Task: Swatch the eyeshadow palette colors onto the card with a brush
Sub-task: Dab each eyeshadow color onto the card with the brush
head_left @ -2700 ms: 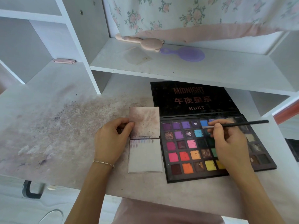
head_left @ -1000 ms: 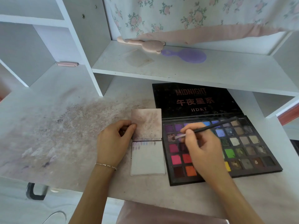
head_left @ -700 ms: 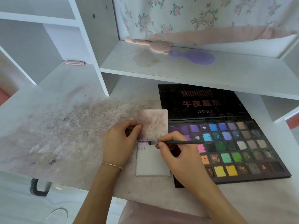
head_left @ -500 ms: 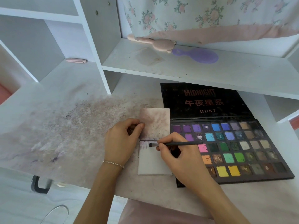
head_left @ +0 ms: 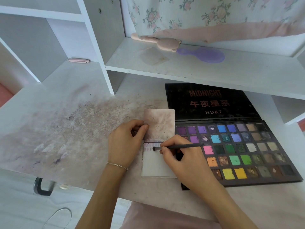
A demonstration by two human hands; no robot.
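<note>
1. The fingers of the right hand [head_left: 186, 164] were curled around a thin black brush [head_left: 179, 147] and pinched it near the head, like a pen.
2. The dark tip of the brush touched the white card [head_left: 155, 167] close to its upper edge, just beside a row of faint purple and pink swatches.
3. The handle of the brush pointed to the right, over the left columns of the eyeshadow palette [head_left: 247, 151].
4. The left hand [head_left: 125, 144] had its fingers bent, and its thumb pressed on the left edge of a stained pinkish flap [head_left: 160, 124] that stood open above the card; whether the other fingers held the flap from behind, I could not tell.
5. A thin bracelet [head_left: 117, 165] was on the left wrist.
6. The card lay flat on the desk [head_left: 66, 129], between the two hands and touching the left side of the palette.
7. The palette lay open on the desk at the right, with many coloured pans, and its black lid carried the words MIDNIGHT and HDKT.
8. The desk surface left of the card was dirty with pinkish and purple powder.
9. On the shelf [head_left: 198, 68] above lay a pink bear-shaped handle tool [head_left: 158, 42] and a purple hand mirror [head_left: 204, 54], touching each other.
10. A floral cloth [head_left: 214, 14] hung behind them.
</note>
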